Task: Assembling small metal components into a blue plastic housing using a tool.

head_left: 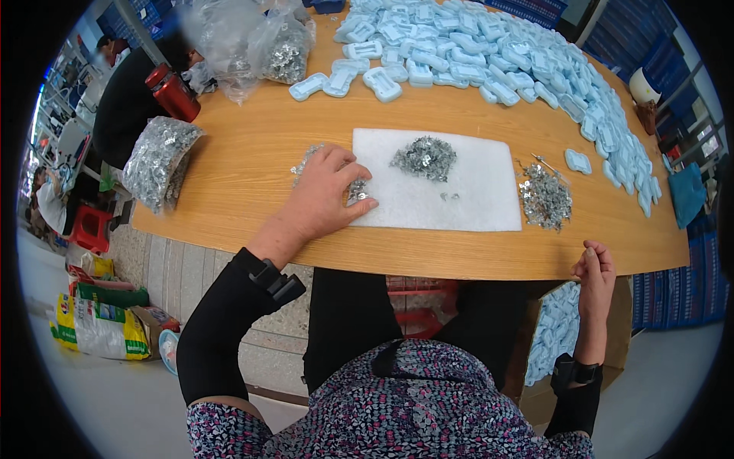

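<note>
My left hand (325, 191) is cupped over a pile of small silvery metal pieces (358, 190) at the left edge of a white foam sheet (482, 203). Its thumb stands apart from the curved fingers, with loose pieces showing in the gap. A second heap of metal pieces (428, 158) lies on the sheet, with a few stray bits below it. Right of the sheet is a third heap of pieces (547, 197). My right hand (596, 264) is at the table's front edge, fingers curled and pressed to the thumb; whatever they pinch is too small to make out.
Light-blue plastic cases (459, 46) cover the table's far and right side; one case (578, 161) lies apart. Bags of metal pieces (157, 164) and a red flask (172, 92) stand at left, near another person (126, 99). A carton of blue cases (554, 329) is below right.
</note>
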`<act>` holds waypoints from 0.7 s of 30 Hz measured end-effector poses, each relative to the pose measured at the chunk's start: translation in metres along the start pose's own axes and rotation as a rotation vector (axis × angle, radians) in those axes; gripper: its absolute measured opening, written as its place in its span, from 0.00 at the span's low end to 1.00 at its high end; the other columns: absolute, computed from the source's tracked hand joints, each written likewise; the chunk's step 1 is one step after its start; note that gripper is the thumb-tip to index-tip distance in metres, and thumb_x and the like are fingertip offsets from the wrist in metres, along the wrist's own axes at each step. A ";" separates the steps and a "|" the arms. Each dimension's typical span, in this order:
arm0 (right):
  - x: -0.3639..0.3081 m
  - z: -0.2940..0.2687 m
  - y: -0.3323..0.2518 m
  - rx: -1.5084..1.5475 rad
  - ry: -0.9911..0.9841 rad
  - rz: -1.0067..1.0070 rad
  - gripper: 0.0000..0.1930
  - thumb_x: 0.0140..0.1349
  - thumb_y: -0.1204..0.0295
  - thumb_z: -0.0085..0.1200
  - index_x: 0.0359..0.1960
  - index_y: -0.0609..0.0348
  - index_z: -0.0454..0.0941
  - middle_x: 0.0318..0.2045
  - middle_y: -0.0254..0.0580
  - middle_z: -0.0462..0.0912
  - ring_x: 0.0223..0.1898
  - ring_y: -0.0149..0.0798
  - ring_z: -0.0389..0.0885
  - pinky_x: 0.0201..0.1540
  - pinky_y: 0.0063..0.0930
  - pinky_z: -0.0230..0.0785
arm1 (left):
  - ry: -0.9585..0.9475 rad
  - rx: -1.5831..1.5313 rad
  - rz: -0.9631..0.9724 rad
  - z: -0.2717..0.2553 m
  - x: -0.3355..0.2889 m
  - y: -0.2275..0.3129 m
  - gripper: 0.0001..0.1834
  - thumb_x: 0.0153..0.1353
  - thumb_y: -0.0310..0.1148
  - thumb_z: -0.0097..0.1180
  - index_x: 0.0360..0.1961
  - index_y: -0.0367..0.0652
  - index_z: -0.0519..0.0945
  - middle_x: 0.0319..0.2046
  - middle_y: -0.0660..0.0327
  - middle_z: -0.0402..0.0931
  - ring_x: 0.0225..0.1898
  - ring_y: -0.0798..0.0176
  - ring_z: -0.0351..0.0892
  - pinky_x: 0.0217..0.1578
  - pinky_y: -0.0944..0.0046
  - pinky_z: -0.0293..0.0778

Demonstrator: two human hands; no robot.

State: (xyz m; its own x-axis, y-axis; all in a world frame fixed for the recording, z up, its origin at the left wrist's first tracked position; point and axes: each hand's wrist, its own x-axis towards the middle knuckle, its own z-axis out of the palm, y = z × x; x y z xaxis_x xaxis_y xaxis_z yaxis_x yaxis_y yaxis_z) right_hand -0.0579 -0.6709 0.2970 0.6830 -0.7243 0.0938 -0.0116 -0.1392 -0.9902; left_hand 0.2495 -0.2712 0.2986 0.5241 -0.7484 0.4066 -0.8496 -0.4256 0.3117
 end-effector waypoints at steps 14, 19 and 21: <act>0.000 -0.003 0.009 0.054 -0.009 0.006 0.09 0.72 0.70 0.52 0.47 0.62 0.77 0.25 0.29 0.73 0.25 0.22 0.70 0.30 0.18 0.67 | 0.067 -0.012 -0.094 -0.003 -0.013 -0.003 0.10 0.53 0.33 0.69 0.33 0.42 0.81 0.46 0.53 0.72 0.55 0.47 0.67 0.55 0.51 0.67; -0.001 -0.001 0.007 0.040 -0.011 0.012 0.09 0.72 0.71 0.52 0.47 0.62 0.77 0.26 0.28 0.73 0.26 0.22 0.70 0.31 0.18 0.66 | 0.082 -0.030 -0.077 0.003 -0.005 0.010 0.07 0.53 0.31 0.69 0.28 0.42 0.83 0.42 0.57 0.74 0.52 0.49 0.68 0.53 0.52 0.68; 0.000 0.001 0.005 0.033 -0.010 0.007 0.08 0.72 0.71 0.52 0.47 0.62 0.78 0.26 0.28 0.73 0.26 0.22 0.70 0.31 0.17 0.66 | 0.124 -0.018 -0.028 0.007 0.000 0.017 0.05 0.53 0.29 0.68 0.27 0.42 0.83 0.40 0.58 0.75 0.50 0.50 0.70 0.52 0.53 0.68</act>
State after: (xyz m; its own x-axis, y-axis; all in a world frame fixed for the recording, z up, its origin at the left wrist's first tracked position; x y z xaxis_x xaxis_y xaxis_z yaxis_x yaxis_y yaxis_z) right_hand -0.0576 -0.6707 0.2919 0.6901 -0.7185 0.0862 0.0078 -0.1117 -0.9937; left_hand 0.2344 -0.2819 0.2975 0.5519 -0.6674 0.5000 -0.8339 -0.4352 0.3395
